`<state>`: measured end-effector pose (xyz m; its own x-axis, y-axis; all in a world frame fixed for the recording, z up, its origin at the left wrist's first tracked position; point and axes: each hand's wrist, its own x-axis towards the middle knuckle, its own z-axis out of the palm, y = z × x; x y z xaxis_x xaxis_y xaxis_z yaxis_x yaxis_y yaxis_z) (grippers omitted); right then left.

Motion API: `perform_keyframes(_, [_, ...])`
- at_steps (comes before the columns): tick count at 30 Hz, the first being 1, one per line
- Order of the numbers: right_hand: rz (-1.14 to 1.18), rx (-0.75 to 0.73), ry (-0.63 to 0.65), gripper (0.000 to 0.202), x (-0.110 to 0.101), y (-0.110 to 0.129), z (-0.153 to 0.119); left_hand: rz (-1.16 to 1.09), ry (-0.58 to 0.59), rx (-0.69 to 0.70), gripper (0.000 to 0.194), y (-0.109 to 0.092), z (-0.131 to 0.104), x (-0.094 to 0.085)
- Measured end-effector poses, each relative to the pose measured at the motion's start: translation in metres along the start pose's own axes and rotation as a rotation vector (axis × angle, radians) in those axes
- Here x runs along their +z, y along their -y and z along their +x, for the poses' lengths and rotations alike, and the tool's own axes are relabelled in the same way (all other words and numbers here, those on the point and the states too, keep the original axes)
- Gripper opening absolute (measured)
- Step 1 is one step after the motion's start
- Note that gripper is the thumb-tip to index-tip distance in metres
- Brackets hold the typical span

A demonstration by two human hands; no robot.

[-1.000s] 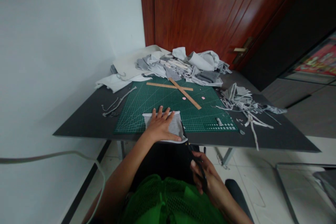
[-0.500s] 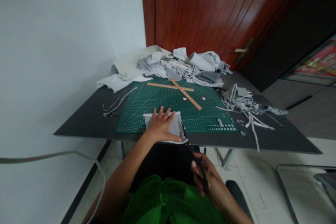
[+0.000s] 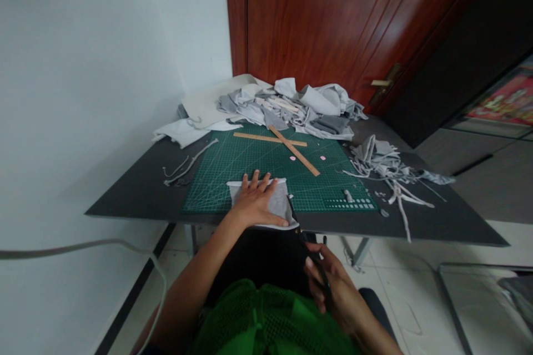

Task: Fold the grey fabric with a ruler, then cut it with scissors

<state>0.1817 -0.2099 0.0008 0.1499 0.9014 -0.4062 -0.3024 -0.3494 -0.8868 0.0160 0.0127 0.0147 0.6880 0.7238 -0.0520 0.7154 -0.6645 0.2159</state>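
Note:
My left hand lies flat with spread fingers on a piece of grey fabric, pressing it against the green cutting mat at the table's front edge. Pale strips run along the fabric's far and near edges. Below and to the right, my right hand is wrapped around the handles of black scissors. Their blades reach up to the fabric's right edge, near its lower right corner. A tiny white scrap lies beside that edge.
Two crossed wooden rulers rest on the mat, with pink pieces nearby. A heap of grey and white cloth covers the back. Scrap strips lie at right, cords at left. A cable crosses the lower left.
A tiny white scrap now shows beside the fabric's right edge, by the scissor blades. Both hands stay in nearly the same place.

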Motion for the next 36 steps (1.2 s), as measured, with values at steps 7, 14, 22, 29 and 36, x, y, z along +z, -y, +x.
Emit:
perform_keyframes(7, [0.043,0.022,0.005,0.066,-0.003,0.008,0.01,0.0,0.015,-0.023,0.146,-0.01,-0.006,0.0])
perform_keyframes(14, [0.016,-0.037,0.002,0.066,0.008,0.005,0.021,0.02,0.048,-0.041,0.146,-0.015,-0.007,-0.004])
perform_keyframes(22, [0.027,-0.041,0.003,0.065,0.012,0.008,0.018,0.006,0.044,-0.035,0.145,-0.015,-0.008,-0.006])
perform_keyframes(29, [0.005,-0.051,-0.01,0.075,0.015,0.01,0.015,-0.004,0.043,-0.032,0.145,-0.014,-0.008,-0.006])
perform_keyframes(36, [0.056,0.018,-0.035,0.081,0.015,0.014,0.017,-0.01,-0.058,-0.034,0.109,-0.014,-0.006,-0.001])
